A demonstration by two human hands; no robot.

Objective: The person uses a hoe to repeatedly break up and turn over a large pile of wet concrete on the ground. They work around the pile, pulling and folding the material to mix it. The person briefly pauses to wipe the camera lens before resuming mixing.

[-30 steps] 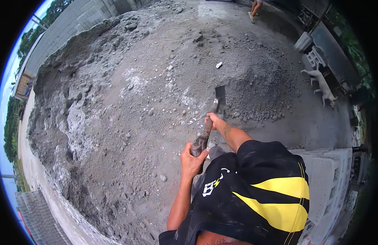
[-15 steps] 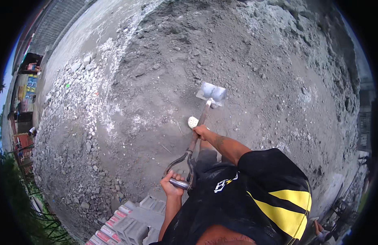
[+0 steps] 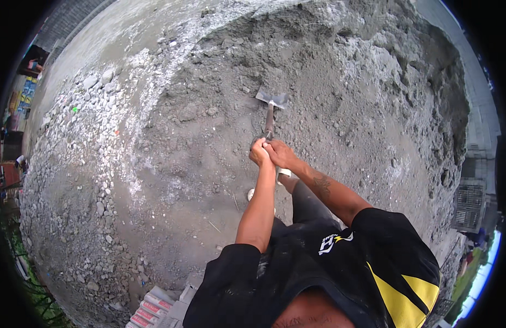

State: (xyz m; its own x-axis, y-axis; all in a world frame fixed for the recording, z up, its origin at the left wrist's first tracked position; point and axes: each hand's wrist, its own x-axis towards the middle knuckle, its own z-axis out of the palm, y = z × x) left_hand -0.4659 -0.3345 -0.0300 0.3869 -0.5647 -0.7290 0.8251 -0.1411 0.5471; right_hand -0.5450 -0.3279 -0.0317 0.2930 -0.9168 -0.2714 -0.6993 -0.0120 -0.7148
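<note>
A shovel [image 3: 270,117] points away from me, its grey metal blade [image 3: 271,98] resting against the loose grey sand. My left hand [image 3: 259,152] is closed at the near end of the shovel, where the grip is mostly hidden by the hands. Right beside it, my right hand [image 3: 282,154] is closed around the same handle. Both arms reach forward, almost straight. A light-coloured shoe [image 3: 283,173] of mine stands on the sand just behind the hands, with the other shoe [image 3: 250,194] to its left and nearer.
Grey sand [image 3: 220,131] surrounds me and rises to a steep bank [image 3: 427,76] at the far right. Pale stones and gravel [image 3: 100,126] spread along the left. Grey blocks with reddish marks [image 3: 149,310] are stacked at the near left. A grated panel [image 3: 469,205] stands at the right.
The shovel blade has moved forward and slightly left into the sand. My left hand has come forward with the grip, now next to my right hand. One foot has stepped forward.
</note>
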